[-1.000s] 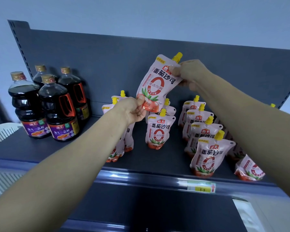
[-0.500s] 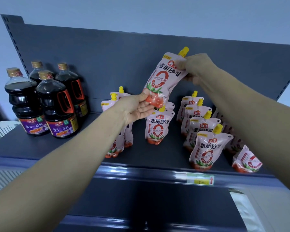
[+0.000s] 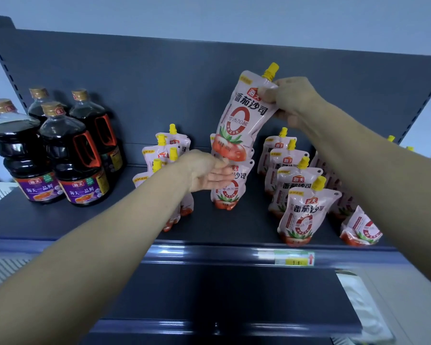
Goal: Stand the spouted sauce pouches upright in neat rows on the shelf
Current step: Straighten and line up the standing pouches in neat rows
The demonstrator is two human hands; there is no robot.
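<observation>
My right hand [image 3: 288, 100] pinches the top corner of a pink tomato sauce pouch [image 3: 241, 118] with a yellow spout, holding it tilted in the air above the middle row. My left hand [image 3: 207, 171] hovers just below the pouch's red bottom, palm up, fingers relaxed and holding nothing. On the dark shelf [image 3: 222, 227] stand a left row of pouches [image 3: 164, 155], partly hidden by my left arm, a middle row [image 3: 228, 192] and a right row [image 3: 302, 215]. One pouch [image 3: 361, 229] lies tipped over at the far right.
Several large dark soy sauce bottles [image 3: 70, 160] stand at the shelf's left. A yellow price tag [image 3: 294, 258] sits on the shelf's front rail. The slotted back panel [image 3: 159, 83] rises behind the rows. A white object [image 3: 363, 312] lies lower right.
My left hand has let go of the pouch's bottom and dropped slightly below it with the palm opened. The right hand still holds the pouch raised.
</observation>
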